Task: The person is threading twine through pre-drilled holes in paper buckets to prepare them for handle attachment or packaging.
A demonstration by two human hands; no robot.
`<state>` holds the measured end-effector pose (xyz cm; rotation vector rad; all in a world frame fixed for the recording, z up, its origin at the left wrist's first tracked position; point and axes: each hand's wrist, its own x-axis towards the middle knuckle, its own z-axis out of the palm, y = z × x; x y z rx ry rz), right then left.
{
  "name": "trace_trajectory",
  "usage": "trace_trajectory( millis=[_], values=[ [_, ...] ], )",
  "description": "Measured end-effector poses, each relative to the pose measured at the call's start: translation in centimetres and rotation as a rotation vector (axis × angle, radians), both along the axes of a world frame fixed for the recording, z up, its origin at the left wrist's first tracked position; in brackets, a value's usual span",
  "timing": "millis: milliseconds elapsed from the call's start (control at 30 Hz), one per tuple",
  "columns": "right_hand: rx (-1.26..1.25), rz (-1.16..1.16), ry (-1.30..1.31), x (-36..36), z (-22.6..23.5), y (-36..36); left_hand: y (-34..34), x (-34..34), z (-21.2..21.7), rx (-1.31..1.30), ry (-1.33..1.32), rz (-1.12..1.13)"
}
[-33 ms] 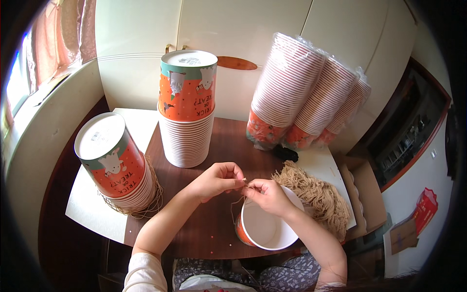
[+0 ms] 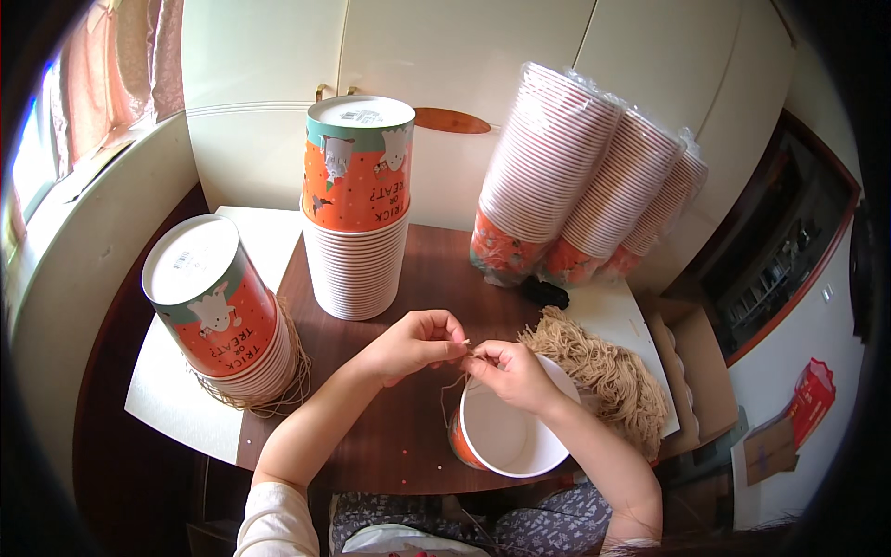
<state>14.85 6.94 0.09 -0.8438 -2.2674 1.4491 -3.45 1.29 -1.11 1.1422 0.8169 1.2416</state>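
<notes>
Together, left fingers, right fingers pinch string.

There's open room on the surface between the tall bucket stack and bagged stacks; nearer, one bucket (beside tan strings) obstructs.

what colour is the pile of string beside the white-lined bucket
Light tan; the pile of string shows best in the head view.

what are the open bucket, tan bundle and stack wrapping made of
Open bucket: probably coated paperboard, smooth inside, thin wall. Tan bundle: likely fibre cord, matte, with loose strands. Stack wrapping: apparently clear plastic film, glossy, crinkled.
</notes>
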Motion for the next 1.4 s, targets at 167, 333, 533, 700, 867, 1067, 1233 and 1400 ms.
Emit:
trace_trajectory(
  millis=[167,333,533,700,867,1067,1233,1400],
  values=[
    [-0.095,-0.011,0.136,-0.1,0.0,-0.1,0.1,-0.2,-0.1,0.000,0.013,-0.021],
    [-0.184,0.006,0.243,-0.2,0.4,-0.2,0.1,0.2,-1.0,0.021,0.160,-0.172],
    [-0.225,0.001,0.259,-0.1,1.1,-0.3,0.1,0.6,-0.6,-0.038,0.256,-0.147],
    [-0.253,-0.006,0.274,-0.1,1.0,-0.3,0.2,0.7,-1.0,-0.039,0.228,-0.153],
    [-0.280,-0.008,0.316,0.0,1.1,-0.4,0.2,0.7,-1.0,-0.043,0.242,-0.163],
    [-0.287,-0.043,0.285,0.1,1.2,-0.3,0.4,0.6,-1.3,0.024,0.259,-0.172],
    [-0.304,-0.036,0.321,0.1,1.2,-0.4,0.4,0.5,-1.2,0.036,0.310,-0.176],
    [-0.286,-0.038,0.329,0.1,1.0,-0.4,0.1,0.3,-0.7,0.077,0.347,-0.178]
  ],
)
